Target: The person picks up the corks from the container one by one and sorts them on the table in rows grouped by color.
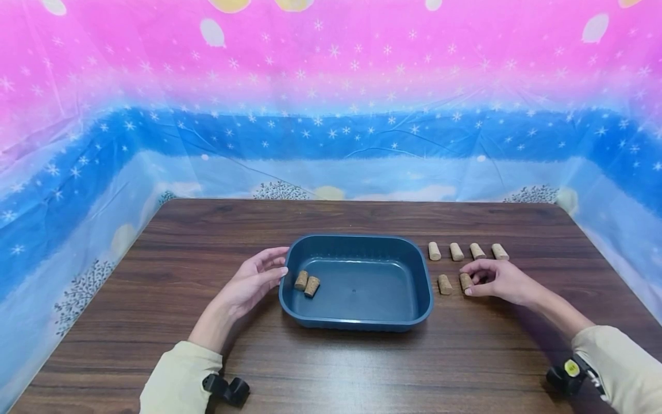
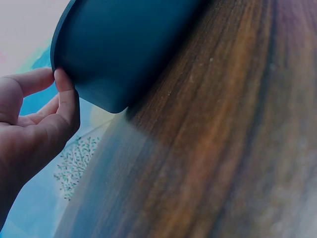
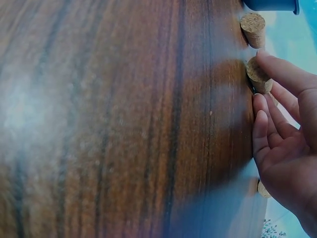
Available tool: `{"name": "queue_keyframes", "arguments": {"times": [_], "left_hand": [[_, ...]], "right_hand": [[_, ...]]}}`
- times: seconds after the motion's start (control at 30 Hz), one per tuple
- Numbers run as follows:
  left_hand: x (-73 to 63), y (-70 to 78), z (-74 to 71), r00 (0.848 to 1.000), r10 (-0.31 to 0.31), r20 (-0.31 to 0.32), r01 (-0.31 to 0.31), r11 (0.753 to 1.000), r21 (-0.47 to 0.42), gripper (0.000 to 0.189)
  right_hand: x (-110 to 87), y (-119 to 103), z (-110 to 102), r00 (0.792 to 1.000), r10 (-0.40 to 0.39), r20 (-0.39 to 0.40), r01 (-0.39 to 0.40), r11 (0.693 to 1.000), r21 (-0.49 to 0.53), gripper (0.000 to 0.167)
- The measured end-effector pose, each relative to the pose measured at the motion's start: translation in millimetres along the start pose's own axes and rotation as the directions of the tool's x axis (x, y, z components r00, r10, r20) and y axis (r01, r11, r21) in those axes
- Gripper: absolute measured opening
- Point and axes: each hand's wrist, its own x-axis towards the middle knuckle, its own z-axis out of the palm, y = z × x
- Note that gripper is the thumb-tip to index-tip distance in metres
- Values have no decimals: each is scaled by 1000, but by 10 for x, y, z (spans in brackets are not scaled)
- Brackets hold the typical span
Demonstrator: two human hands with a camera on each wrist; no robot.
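Note:
A dark blue-grey plastic basin [image 1: 357, 319] stands on the wooden table. My left hand [image 1: 256, 282] holds its left side, with thumb and fingertips at the rim, as the left wrist view also shows. Two brown corks [image 1: 312, 286] lie inside the basin near the left end. To the right of the basin, my right hand [image 1: 499, 282] pinches a cork [image 3: 260, 77] between thumb and fingers, low over the tabletop. Another cork [image 1: 444, 284] stands just left of it, close to the basin's right wall.
Behind the right hand, several corks [image 1: 456, 252] stand in a row on the table [image 1: 217, 224]. A printed cloth [image 1: 331, 132] in pink and blue hangs around the table's back and sides. Each wrist wears a small black camera [image 1: 227, 390].

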Motion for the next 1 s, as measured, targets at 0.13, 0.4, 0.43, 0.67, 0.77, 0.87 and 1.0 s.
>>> {"name": "queue_keyframes", "arguments": {"times": [0.13,0.4,0.43,0.67,0.77,0.87,1.0], "left_hand": [[4,1,-2,1000,1,1,-1,1000,1,53],[3,1,-19,1000,-7,-5,7,1000,6,53],[2,1,-20,1000,-6,-5,6,1000,6,53],[1,-6,-21,1000,-9,-7,9,1000,-1,53],[0,-10,-18,1000,-11,-5,11,1000,-2,53],[-2,-10,-14,1000,-12,-5,12,1000,2,53],[-2,-6,-11,1000,-8,-5,8,1000,9,53]], "right_hand": [[7,6,-1,1000,-8,-3,8,1000,-7,39],[13,-4,-3,1000,-16,3,16,1000,-16,45],[13,-5,-3,1000,-17,3,17,1000,-18,46],[-7,2,-13,999,-38,6,38,999,6,48],[-31,14,-19,999,-38,-12,38,998,46,48],[-58,20,-34,999,-35,-35,37,998,57,46],[-73,-42,-80,996,-25,-85,26,1000,17,43]]}}
